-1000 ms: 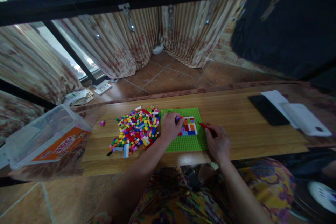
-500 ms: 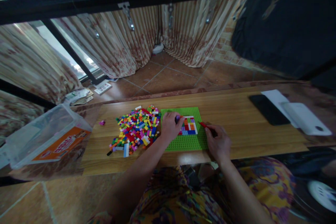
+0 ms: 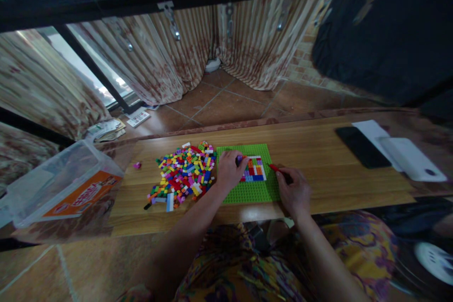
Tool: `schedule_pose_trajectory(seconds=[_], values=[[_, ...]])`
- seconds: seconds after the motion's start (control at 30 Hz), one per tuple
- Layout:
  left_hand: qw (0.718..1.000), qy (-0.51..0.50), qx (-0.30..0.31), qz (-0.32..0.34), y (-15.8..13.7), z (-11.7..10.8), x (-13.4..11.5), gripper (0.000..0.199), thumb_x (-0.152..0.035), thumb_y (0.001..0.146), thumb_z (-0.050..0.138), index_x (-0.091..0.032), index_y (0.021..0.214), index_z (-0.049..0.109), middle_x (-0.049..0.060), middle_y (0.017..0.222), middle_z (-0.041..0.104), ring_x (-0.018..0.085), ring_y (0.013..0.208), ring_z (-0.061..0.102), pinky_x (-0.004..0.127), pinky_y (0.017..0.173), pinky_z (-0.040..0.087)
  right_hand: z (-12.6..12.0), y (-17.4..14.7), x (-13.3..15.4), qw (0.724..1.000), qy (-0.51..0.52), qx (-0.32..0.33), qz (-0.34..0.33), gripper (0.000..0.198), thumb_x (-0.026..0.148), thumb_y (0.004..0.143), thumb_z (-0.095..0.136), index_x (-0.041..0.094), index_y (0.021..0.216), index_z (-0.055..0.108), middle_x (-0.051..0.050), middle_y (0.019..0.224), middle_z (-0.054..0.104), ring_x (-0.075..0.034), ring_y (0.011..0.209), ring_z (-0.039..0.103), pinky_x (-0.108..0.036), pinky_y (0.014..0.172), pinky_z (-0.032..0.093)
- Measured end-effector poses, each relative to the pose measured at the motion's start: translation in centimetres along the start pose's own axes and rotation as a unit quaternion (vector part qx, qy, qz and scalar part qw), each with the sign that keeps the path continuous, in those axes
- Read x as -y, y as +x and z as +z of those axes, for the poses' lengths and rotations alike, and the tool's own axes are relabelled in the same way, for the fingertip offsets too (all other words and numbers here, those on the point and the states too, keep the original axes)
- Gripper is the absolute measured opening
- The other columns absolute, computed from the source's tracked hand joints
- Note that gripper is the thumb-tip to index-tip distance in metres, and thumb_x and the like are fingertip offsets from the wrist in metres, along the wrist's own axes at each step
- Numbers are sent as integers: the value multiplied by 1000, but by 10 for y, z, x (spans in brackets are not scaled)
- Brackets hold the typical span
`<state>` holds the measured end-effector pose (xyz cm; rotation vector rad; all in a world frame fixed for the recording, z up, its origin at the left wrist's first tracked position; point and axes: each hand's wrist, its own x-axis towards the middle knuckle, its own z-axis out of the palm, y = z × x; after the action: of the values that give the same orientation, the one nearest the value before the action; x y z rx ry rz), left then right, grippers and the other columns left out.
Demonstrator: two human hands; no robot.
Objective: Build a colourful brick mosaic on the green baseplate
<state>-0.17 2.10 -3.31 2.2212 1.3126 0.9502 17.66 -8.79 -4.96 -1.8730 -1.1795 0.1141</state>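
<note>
A green studded baseplate [image 3: 247,195] lies on the wooden table. On it sits a block of coloured toy bricks [image 3: 255,169] with white bricks along part of its edge. My left hand [image 3: 229,170] is over the plate's left half and hides part of that block. Its thumb and fingers pinch a small purple brick [image 3: 239,158], with a bit of orange beside it. At the plate's right edge, my right hand [image 3: 294,189] is closed on a slim red tool [image 3: 273,167], its tip pointing left toward the bricks. The tool's exact kind is unclear.
Left of the plate spreads a heap of loose bricks [image 3: 186,172], with a pink piece [image 3: 137,165] apart from it. A clear plastic box [image 3: 67,184] with an orange label stands at the far left. A black phone-like slab [image 3: 363,147] and a white device [image 3: 412,159] lie right.
Both hands stay nearly in place, still holding the purple brick and the red tool. The view has shifted very slightly.
</note>
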Motion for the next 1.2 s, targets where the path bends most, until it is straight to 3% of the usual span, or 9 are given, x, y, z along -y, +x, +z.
schedule_pose_trajectory(seconds=[1.2], values=[[1000,0,-2,-2,0,1,1,17,-37,89,60,-21,82,60,2,81,65,19,84,56,34,80,43,0,0,0,1000,-1,2,11,25,40,85,57,18,87,70,-11,94,71,-24,88,64,-39,81,50]])
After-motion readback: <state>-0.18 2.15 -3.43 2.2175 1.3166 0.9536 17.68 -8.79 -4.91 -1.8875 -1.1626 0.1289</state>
